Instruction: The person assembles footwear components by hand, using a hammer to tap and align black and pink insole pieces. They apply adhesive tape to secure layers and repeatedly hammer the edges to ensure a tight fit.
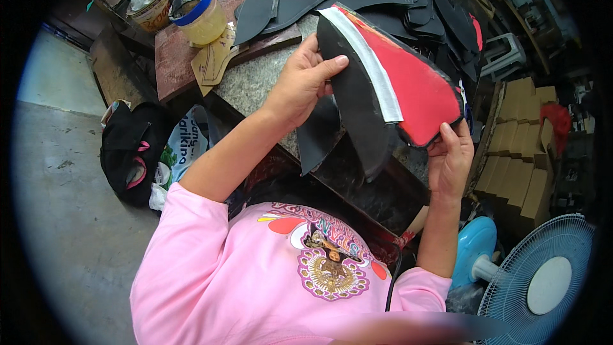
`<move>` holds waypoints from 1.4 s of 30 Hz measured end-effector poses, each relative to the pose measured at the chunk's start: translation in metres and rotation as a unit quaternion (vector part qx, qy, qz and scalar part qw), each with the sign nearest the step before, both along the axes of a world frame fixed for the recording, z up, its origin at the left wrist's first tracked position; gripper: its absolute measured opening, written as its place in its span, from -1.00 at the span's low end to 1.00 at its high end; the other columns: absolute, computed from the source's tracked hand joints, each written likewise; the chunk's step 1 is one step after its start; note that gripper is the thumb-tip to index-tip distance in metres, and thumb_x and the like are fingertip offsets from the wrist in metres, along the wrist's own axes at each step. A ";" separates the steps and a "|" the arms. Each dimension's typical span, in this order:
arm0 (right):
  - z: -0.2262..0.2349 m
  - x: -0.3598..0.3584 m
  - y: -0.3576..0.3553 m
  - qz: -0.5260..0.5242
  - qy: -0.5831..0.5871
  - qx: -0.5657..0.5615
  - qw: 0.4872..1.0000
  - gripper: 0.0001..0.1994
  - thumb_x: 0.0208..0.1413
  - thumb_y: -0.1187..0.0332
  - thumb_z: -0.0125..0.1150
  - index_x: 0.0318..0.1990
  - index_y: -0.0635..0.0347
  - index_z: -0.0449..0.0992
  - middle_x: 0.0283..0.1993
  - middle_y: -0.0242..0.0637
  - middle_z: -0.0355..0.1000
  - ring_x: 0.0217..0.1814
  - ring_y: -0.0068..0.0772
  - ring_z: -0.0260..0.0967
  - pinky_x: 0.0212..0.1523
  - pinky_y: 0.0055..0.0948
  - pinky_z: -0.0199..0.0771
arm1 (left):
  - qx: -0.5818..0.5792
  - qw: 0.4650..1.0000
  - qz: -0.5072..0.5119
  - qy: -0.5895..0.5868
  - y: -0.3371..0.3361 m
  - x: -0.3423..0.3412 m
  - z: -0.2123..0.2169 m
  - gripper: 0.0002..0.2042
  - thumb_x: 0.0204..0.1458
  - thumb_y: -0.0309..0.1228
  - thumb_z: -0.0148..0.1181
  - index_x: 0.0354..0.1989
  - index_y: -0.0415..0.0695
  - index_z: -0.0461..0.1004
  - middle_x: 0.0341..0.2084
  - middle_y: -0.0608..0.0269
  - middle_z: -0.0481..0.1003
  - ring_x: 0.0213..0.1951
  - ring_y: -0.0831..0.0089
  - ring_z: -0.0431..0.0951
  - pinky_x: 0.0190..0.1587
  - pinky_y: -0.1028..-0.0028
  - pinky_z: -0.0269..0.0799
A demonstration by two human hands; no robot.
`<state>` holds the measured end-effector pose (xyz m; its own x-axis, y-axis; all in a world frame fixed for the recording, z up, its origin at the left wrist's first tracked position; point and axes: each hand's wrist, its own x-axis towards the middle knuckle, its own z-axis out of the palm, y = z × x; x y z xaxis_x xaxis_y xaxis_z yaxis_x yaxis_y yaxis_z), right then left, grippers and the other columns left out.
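Above the granite bench [255, 86], you hold the red-and-black cut shoe piece [408, 86] with its white strip between your hands, left hand [303, 83] pinching its upper black edge, right hand [450, 160] gripping its lower corner.

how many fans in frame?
2. A big pale-blue fan sits at lower right; a smaller blue fan stands just left of it, by the right hand's forearm. Clutter may hide others.
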<state>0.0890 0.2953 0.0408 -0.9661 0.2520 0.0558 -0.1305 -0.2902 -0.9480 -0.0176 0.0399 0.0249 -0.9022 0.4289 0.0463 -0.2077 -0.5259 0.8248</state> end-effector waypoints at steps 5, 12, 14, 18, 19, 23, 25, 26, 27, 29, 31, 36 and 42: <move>0.019 -0.015 0.009 0.080 0.000 0.092 0.993 -0.61 0.32 0.30 0.05 0.21 0.33 0.38 0.02 -0.10 0.52 -0.08 -0.40 0.55 -0.03 -0.44 0.52 | 0.008 0.999 -0.035 -0.010 -0.004 0.008 0.004 -0.58 0.16 -0.56 0.16 0.20 -0.28 0.32 -0.09 0.18 0.56 -0.13 0.53 0.60 -0.06 0.52 0.55; 0.020 -0.044 -0.016 0.114 -0.010 0.268 0.957 -0.72 0.34 0.32 0.11 0.05 0.32 0.57 -0.13 -0.26 0.59 -0.14 -0.56 0.51 -0.08 -0.57 0.46 | -0.029 0.995 -0.091 -0.006 0.000 0.017 0.006 -0.55 0.08 -0.52 0.18 0.17 -0.31 0.35 -0.09 0.19 0.55 -0.13 0.58 0.59 -0.05 0.54 0.54; 0.018 -0.050 -0.023 0.125 0.008 0.259 0.958 -0.72 0.33 0.33 0.12 0.05 0.32 0.56 -0.14 -0.29 0.58 -0.16 -0.59 0.50 -0.09 -0.57 0.46 | -0.038 0.995 -0.090 -0.008 0.000 0.017 0.005 -0.55 0.06 -0.50 0.19 0.15 -0.31 0.35 -0.09 0.19 0.55 -0.14 0.58 0.60 -0.05 0.55 0.55; 0.017 -0.058 -0.033 0.076 0.031 0.256 0.963 -0.76 0.26 0.37 0.25 0.01 0.29 0.59 -0.18 -0.38 0.57 -0.20 -0.66 0.47 -0.18 -0.61 0.48 | -0.052 0.994 -0.095 -0.011 -0.001 0.018 0.006 -0.54 0.04 -0.50 0.18 0.16 -0.30 0.36 -0.12 0.21 0.56 -0.18 0.58 0.61 -0.07 0.55 0.55; 0.017 -0.058 -0.036 0.064 0.046 0.239 0.968 -0.78 0.21 0.45 0.28 -0.01 0.28 0.59 -0.19 -0.39 0.57 -0.22 -0.68 0.47 -0.18 -0.62 0.49 | -0.056 0.994 -0.098 -0.011 -0.001 0.019 0.006 -0.54 0.04 -0.50 0.17 0.16 -0.29 0.36 -0.13 0.21 0.56 -0.19 0.58 0.61 -0.07 0.55 0.55; 0.016 -0.056 -0.042 0.038 0.084 0.303 0.949 -0.77 0.14 0.53 0.32 -0.04 0.29 0.59 -0.22 -0.37 0.58 -0.24 -0.69 0.48 -0.19 -0.61 0.51 | -0.061 0.993 -0.099 -0.015 0.000 0.021 0.008 -0.54 0.05 -0.53 0.13 0.18 -0.29 0.37 -0.15 0.24 0.57 -0.24 0.62 0.60 -0.13 0.57 0.56; 0.017 -0.054 -0.042 0.035 0.106 0.369 0.923 -0.77 0.12 0.55 0.33 -0.05 0.30 0.58 -0.23 -0.35 0.59 -0.24 -0.68 0.50 -0.20 -0.61 0.52 | -0.053 0.993 -0.109 -0.011 0.001 0.021 0.008 -0.54 0.04 -0.53 0.14 0.18 -0.29 0.38 -0.17 0.24 0.58 -0.26 0.62 0.60 -0.15 0.57 0.56; 0.018 -0.054 -0.042 0.024 0.117 0.398 0.910 -0.79 0.10 0.55 0.33 -0.09 0.31 0.58 -0.26 -0.33 0.58 -0.27 -0.62 0.51 -0.23 -0.58 0.52 | -0.058 0.992 -0.110 -0.015 0.001 0.021 0.008 -0.54 0.03 -0.54 0.13 0.17 -0.29 0.39 -0.18 0.25 0.58 -0.27 0.62 0.60 -0.15 0.58 0.56; 0.019 -0.055 -0.041 0.016 0.133 0.426 0.895 -0.81 0.08 0.56 0.34 -0.13 0.31 0.58 -0.29 -0.31 0.57 -0.30 -0.56 0.53 -0.26 -0.56 0.52 | -0.059 0.992 -0.115 -0.015 0.002 0.021 0.008 -0.55 0.03 -0.54 0.13 0.16 -0.29 0.40 -0.19 0.25 0.58 -0.28 0.62 0.60 -0.16 0.59 0.56; 0.021 -0.057 -0.041 -0.002 0.190 0.513 0.837 -0.84 0.03 0.56 0.34 -0.21 0.30 0.56 -0.35 -0.27 0.53 -0.34 -0.42 0.54 -0.31 -0.49 0.51 | -0.062 0.991 -0.115 -0.018 0.002 0.022 0.007 -0.56 0.03 -0.55 0.13 0.15 -0.29 0.42 -0.20 0.26 0.59 -0.30 0.63 0.60 -0.18 0.60 0.55; 0.022 -0.057 -0.043 -0.027 0.272 0.616 0.738 -0.86 -0.01 0.57 0.33 -0.28 0.28 0.52 -0.40 -0.24 0.48 -0.38 -0.26 0.52 -0.34 -0.41 0.49 | -0.066 0.992 -0.108 -0.024 0.003 0.023 0.005 -0.58 0.03 -0.56 0.13 0.14 -0.29 0.44 -0.22 0.29 0.59 -0.31 0.64 0.60 -0.20 0.61 0.55; 0.019 -0.037 -0.043 0.033 0.208 0.546 0.811 -0.91 0.06 0.55 0.19 -0.27 0.26 0.46 -0.40 -0.28 0.42 -0.44 -0.38 0.40 -0.39 -0.44 0.40 | -0.087 0.995 -0.045 -0.033 -0.006 0.014 0.002 -0.63 0.02 -0.58 0.12 0.06 -0.23 0.50 -0.30 0.34 0.60 -0.40 0.67 0.58 -0.29 0.64 0.53; 0.023 -0.009 0.011 0.015 0.102 0.305 0.947 -0.79 0.22 0.30 -0.08 -0.35 0.23 0.40 -0.35 -0.35 0.40 -0.40 -0.64 0.21 -0.34 -0.58 0.23 | -0.125 0.992 0.009 0.002 -0.040 -0.001 0.002 -0.64 -0.01 -0.57 0.11 0.03 -0.23 0.52 -0.33 0.32 0.59 -0.42 0.68 0.59 -0.31 0.65 0.54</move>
